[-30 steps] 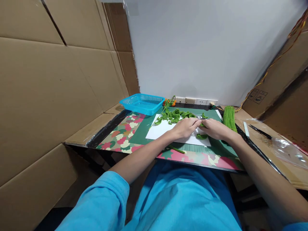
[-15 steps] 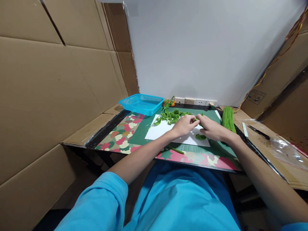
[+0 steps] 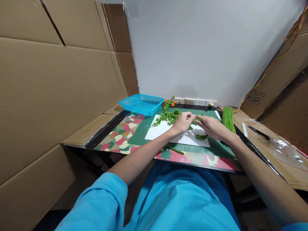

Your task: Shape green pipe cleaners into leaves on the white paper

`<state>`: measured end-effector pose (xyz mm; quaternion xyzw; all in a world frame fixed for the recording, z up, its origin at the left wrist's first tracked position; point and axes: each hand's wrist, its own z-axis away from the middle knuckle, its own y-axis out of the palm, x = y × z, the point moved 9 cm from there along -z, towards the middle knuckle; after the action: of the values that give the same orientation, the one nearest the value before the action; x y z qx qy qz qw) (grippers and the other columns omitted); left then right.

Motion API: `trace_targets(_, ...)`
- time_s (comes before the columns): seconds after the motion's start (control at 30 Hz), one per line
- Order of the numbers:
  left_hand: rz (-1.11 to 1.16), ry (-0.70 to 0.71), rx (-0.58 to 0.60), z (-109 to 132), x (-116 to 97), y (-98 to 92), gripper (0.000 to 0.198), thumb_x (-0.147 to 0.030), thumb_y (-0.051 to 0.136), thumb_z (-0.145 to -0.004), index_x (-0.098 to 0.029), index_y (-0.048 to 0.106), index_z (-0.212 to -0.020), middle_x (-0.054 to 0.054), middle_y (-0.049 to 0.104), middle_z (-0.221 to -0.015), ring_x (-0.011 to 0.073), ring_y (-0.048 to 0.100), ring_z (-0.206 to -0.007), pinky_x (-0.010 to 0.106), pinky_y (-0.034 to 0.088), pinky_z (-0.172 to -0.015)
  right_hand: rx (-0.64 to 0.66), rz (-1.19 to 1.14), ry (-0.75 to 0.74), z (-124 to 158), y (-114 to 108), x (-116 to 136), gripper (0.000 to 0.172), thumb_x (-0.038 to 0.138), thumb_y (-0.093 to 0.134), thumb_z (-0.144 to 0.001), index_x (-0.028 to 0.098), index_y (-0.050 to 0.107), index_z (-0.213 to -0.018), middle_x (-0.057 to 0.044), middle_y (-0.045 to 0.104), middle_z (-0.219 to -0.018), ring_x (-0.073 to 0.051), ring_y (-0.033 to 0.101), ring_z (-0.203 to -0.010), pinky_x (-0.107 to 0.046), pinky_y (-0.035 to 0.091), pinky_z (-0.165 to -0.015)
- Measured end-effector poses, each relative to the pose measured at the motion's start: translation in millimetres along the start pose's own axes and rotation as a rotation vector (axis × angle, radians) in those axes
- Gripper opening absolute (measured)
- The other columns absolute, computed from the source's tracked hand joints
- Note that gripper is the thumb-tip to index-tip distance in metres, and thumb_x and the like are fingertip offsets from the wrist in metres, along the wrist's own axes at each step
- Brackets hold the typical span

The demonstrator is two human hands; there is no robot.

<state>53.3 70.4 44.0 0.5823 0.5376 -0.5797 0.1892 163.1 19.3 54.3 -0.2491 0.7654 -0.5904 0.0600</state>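
My left hand [image 3: 183, 123] and my right hand [image 3: 211, 126] meet over a white sheet of paper [image 3: 163, 130] on the table. Both pinch a short green pipe cleaner piece [image 3: 194, 120] between their fingertips. A heap of bent green pipe cleaner pieces [image 3: 169, 116] lies just beyond my left hand. Another curled green piece [image 3: 201, 137] rests on the paper below my right hand, and a straight green piece [image 3: 175, 149] lies near the front edge under my left forearm.
A blue plastic basket [image 3: 141, 103] stands at the back left on a camouflage mat [image 3: 120, 134]. A bundle of straight green pipe cleaners [image 3: 228, 118] lies at the right. Orange flowers [image 3: 169, 102] sit by wall sockets. Cardboard walls stand on both sides; a plastic bag [image 3: 284, 149] lies far right.
Both hands have shifted slightly away from me toward the green heap, and their fingertips have come closer together on the green piece.
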Motion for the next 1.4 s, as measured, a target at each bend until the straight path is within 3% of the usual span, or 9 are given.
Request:
trace_targets(0.23,0.105,-0.12,0.028,-1.1,5.8,2.9,0.037,-0.031,0.049,-0.107,-0.019,0.052,-0.072,-0.009,0.04,-0.053,0.0053,0.033,-0.037,0.022,0.033,-0.044,-0.034,0.079,0.057,1.1,-2.4,-5.3,0.042,0.044,0.031,-0.115,0.024,0.068,-0.11,-0.008,0.072,-0.079,-0.028,0.067,-0.072,-0.031,0.03,-0.062)
trace_targets(0.4,0.025,-0.058,-0.045,0.6,1.0,-7.5,0.036,-0.028,0.059,-0.099,-0.016,0.057,-0.065,-0.005,0.047,-0.053,0.0079,0.041,-0.046,0.024,0.033,-0.052,-0.058,0.1,0.035,1.2,-3.2,-4.7,0.039,0.046,0.038,-0.114,0.024,0.068,-0.104,-0.009,0.072,-0.083,-0.027,0.065,-0.074,-0.031,0.03,-0.063)
trace_targets(0.6,-0.088,0.02,-0.094,2.3,-4.0,-11.3,0.042,-0.024,0.063,-0.095,-0.017,0.054,-0.055,-0.002,0.052,-0.053,0.0111,0.048,-0.054,0.026,0.033,-0.059,-0.106,0.059,-0.135,0.7,-3.9,4.8,0.036,0.043,0.04,-0.114,0.021,0.068,-0.113,-0.01,0.069,-0.09,-0.029,0.06,-0.09,-0.036,0.043,-0.078)
trace_targets(0.77,-0.054,0.004,-0.069,1.5,-2.4,-10.4,0.035,-0.029,0.058,-0.101,-0.016,0.064,-0.069,-0.001,0.064,-0.061,0.0084,0.051,-0.049,0.023,0.036,-0.055,-0.085,0.038,-0.131,-1.4,2.1,0.1,0.04,0.035,0.031,-0.116,0.021,0.068,-0.114,-0.011,0.069,-0.095,-0.029,0.059,-0.091,-0.039,0.045,-0.082)
trace_targets(0.93,0.018,-0.014,-0.03,-0.9,1.8,-7.9,0.037,-0.03,0.056,-0.103,-0.015,0.06,-0.069,-0.002,0.061,-0.058,0.0054,0.047,-0.041,0.021,0.036,-0.048,-0.064,0.032,-0.094,-1.6,3.7,-2.5,0.039,0.035,0.031,-0.116,0.021,0.066,-0.126,-0.013,0.073,-0.103,-0.031,0.061,-0.095,-0.04,0.046,-0.083)
trace_targets(1.13,0.095,-0.021,0.036,-2.1,5.6,2.2,0.037,-0.031,0.052,-0.106,-0.016,0.058,-0.073,-0.004,0.057,-0.055,0.0057,0.045,-0.035,0.021,0.035,-0.041,-0.087,0.041,-0.094,-1.6,0.3,-1.9,0.041,0.035,0.031,-0.115,0.019,0.065,-0.131,-0.013,0.069,-0.097,-0.032,0.056,-0.093,-0.043,0.047,-0.084)
trace_targets(1.3,0.085,0.027,-0.019,-1.8,1.0,-2.9,0.044,-0.047,0.062,-0.101,-0.017,0.058,-0.07,-0.005,0.054,-0.053,0.006,0.045,-0.039,0.021,0.036,-0.045,-0.088,0.068,-0.153,-1.8,2.8,2.5,0.035,0.033,0.036,-0.113,0.019,0.065,-0.125,-0.011,0.065,-0.092,-0.031,0.055,-0.09,-0.042,0.047,-0.084)
trace_targets(1.4,0.058,0.053,-0.055,-0.5,-1.8,-8.2,0.047,-0.053,0.065,-0.097,-0.017,0.058,-0.068,-0.004,0.054,-0.053,0.0074,0.047,-0.044,0.022,0.035,-0.048,-0.133,0.034,-0.157,-0.2,-2.2,4.9,0.034,0.041,0.04,-0.113,0.021,0.062,-0.13,-0.012,0.07,-0.101,-0.032,0.06,-0.095,-0.041,0.048,-0.085)
